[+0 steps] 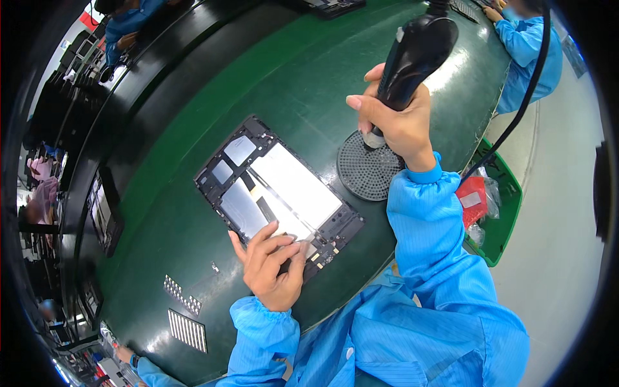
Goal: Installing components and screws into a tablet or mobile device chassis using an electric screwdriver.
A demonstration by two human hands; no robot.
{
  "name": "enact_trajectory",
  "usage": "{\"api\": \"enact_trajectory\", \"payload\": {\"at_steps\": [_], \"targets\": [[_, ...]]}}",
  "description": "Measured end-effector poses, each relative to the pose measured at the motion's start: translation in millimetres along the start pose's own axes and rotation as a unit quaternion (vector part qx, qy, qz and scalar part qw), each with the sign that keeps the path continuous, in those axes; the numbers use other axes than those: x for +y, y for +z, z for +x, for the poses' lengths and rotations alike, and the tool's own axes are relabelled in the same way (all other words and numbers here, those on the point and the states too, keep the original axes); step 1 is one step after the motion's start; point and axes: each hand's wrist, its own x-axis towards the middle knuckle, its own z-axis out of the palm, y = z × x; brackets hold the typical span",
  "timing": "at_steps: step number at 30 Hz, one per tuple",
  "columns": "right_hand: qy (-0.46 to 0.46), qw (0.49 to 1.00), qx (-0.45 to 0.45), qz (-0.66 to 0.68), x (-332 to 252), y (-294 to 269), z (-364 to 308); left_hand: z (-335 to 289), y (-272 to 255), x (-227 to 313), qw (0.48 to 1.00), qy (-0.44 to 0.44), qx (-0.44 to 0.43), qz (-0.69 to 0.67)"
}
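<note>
My right hand [406, 122] is wrapped round a black electric screwdriver [419, 55], held upright with its tip pointing down. The tip is over a round grey tray full of small holes [367, 169]; whether it touches the tray I cannot tell. To the left lies an opened tablet [303, 187], its silver battery panels and circuit boards showing. My left hand [276, 267] rests on the tablet's near edge with fingers spread, the fingertips touching the board there.
At the lower left lie a striped strip sheet [187, 330] and small parts on a card [182, 294]. A green bin [506, 213] with a red packet stands right of the table. A black cable [535, 77] hangs at the right. Co-workers in blue [532, 55] sit around.
</note>
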Motion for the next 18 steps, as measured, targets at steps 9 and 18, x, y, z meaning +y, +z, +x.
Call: {"api": "enact_trajectory", "payload": {"at_steps": [9, 18], "targets": [[-0.003, 1.0, -0.004, 0.0, -1.5, -0.5, -0.8, 5.4, -27.2, -7.5, 0.998, -0.003, 0.058, -0.008], [0.02, 1.0, 0.0, 0.012, 0.8, 9.8, -2.6, -12.3, -55.7, -30.2, 0.966, -0.2, 0.127, -0.105]]}}
